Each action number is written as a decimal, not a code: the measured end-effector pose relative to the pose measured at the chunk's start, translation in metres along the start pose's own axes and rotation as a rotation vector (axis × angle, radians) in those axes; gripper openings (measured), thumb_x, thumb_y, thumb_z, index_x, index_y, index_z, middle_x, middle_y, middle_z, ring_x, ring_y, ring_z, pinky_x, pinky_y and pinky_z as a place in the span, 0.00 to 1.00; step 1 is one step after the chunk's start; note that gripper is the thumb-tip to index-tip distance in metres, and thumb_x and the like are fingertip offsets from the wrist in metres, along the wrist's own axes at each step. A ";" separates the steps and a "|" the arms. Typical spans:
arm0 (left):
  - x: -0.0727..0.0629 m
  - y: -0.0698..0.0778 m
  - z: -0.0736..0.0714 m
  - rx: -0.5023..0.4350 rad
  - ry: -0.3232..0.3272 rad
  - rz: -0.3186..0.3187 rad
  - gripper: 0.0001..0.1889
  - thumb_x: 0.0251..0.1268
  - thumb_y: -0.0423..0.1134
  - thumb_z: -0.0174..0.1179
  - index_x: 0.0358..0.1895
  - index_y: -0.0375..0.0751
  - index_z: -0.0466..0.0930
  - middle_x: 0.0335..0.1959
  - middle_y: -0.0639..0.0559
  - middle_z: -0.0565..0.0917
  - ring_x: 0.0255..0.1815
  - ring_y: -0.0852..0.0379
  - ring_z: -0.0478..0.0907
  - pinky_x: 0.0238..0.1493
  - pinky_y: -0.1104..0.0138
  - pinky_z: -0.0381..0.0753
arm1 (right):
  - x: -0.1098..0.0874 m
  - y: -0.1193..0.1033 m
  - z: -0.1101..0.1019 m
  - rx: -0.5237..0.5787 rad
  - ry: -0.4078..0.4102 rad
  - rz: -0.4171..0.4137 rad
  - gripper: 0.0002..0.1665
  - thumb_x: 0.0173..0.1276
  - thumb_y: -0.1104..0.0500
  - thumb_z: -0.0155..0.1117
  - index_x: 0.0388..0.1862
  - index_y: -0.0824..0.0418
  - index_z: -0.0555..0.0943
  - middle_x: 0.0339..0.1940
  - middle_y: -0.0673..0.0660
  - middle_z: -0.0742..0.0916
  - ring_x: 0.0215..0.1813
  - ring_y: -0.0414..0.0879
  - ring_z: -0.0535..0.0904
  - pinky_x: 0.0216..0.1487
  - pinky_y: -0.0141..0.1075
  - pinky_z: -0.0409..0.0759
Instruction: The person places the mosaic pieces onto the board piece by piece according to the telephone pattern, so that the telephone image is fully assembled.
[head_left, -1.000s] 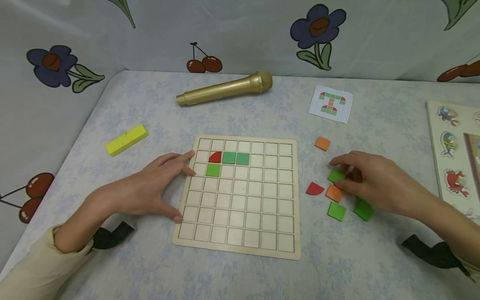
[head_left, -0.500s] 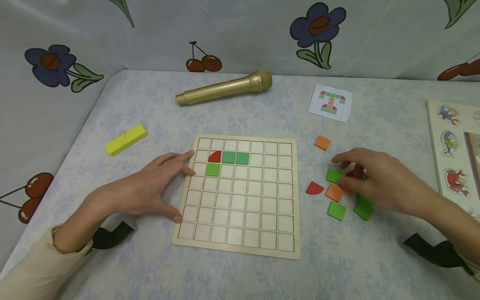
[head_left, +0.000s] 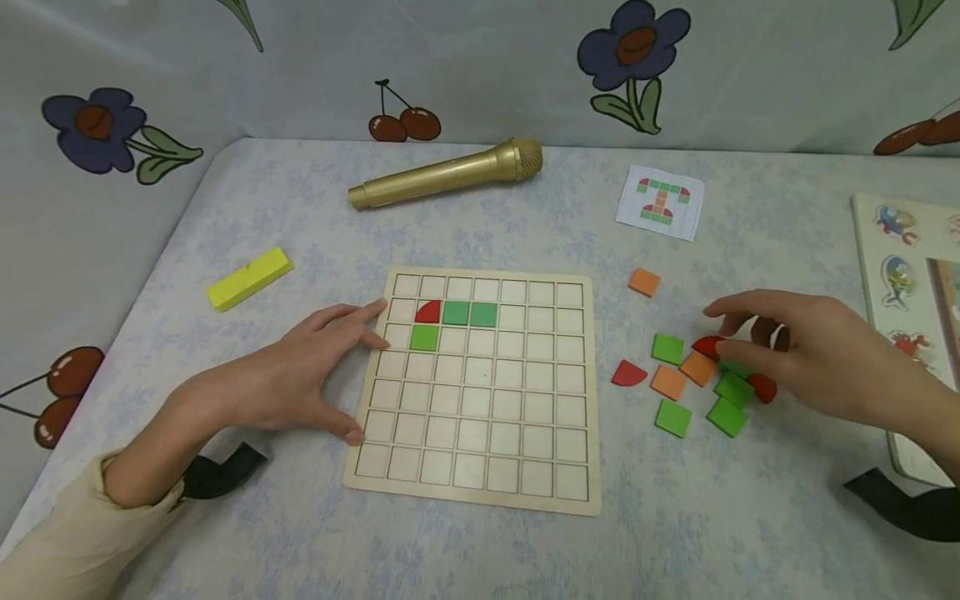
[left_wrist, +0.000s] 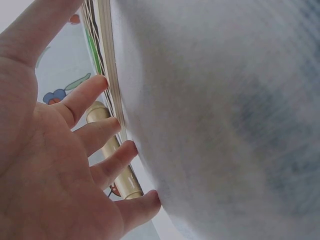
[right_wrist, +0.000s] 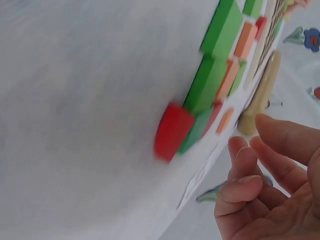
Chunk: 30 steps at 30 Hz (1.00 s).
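Eleven loose pieces can be counted on the table (head_left: 480,554) near the right hand (head_left: 817,358): five green squares (head_left: 667,349), one of them mostly hidden by the thumb, three orange squares (head_left: 668,382) and three red quarter-rounds (head_left: 628,373). All are flat, thin tiles in plain colours; the half-hidden green one looks darker and bluer. Most lie bunched together, while one orange square sits apart, toward the picture card (head_left: 660,202).

The pale wooden board (head_left: 480,496) has seven rows of seven compartments. Four hold pieces: in the second row from the far edge, a red quarter-round and then two bluish-green squares side by side; in the third row, a bright green square directly below the red.

The left hand (head_left: 300,383) is spread, thumb and fingers apart, its tips touching the board's left edge. The right hand hovers by the bunch with thumb and forefinger apart, gripping nothing. One gold microphone (head_left: 450,175) and one yellow block (head_left: 250,279) lie beyond.
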<state>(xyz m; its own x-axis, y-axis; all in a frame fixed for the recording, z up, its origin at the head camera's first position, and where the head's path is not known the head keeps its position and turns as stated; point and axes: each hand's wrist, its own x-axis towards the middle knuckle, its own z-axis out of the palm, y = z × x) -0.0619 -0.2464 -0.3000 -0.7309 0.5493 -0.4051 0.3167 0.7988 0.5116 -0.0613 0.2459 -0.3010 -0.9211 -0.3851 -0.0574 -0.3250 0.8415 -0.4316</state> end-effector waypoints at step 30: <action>-0.001 0.000 0.001 -0.005 0.008 0.009 0.46 0.36 0.62 0.79 0.63 0.51 0.70 0.80 0.56 0.44 0.77 0.46 0.41 0.68 0.44 0.55 | -0.007 0.019 0.008 -0.111 -0.065 0.027 0.26 0.52 0.67 0.78 0.52 0.64 0.82 0.38 0.49 0.83 0.28 0.34 0.70 0.24 0.31 0.69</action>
<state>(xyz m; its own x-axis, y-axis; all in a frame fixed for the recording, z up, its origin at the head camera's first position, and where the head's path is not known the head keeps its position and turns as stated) -0.0608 -0.2471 -0.3002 -0.7331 0.5540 -0.3946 0.3198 0.7928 0.5188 -0.0598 0.2617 -0.3158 -0.9150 -0.3828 -0.1271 -0.3257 0.8872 -0.3269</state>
